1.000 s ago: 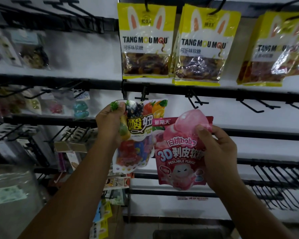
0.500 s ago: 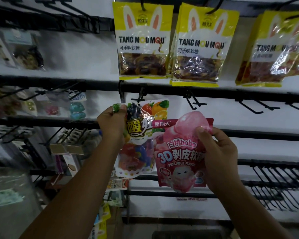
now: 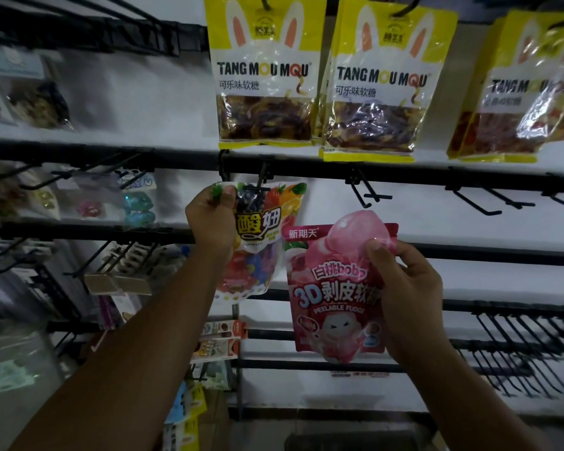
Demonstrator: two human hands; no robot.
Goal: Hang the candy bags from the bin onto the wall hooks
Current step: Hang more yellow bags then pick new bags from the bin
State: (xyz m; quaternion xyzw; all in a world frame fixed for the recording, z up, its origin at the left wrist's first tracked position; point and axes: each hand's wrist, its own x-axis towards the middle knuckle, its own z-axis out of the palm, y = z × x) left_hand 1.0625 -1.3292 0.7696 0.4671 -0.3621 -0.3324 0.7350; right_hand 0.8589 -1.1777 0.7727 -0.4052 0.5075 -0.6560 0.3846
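Note:
My left hand [image 3: 210,219] pinches the top left corner of a multicoloured fruit candy bag [image 3: 264,222], held up against a black wall hook [image 3: 261,183] under the second rail; the hook's tip lies across the bag's top edge. My right hand [image 3: 404,294] grips the right side of a pink peach fudge bag [image 3: 331,294], lower and to the right, just below an empty double hook [image 3: 367,193]. The pink bag overlaps the fruit bag's lower right corner. No bin is in view.
Yellow rabbit-ear candy bags [image 3: 264,83] [image 3: 375,89] [image 3: 515,92] hang on the top row. Empty black hooks [image 3: 489,203] line the rail to the right, and more fill the lower right [image 3: 518,346]. Small trinket packs [image 3: 137,203] hang at left.
My left hand has lifted the fruit bag up to the hook under the rail. The pink bag in my right hand has stayed roughly in place.

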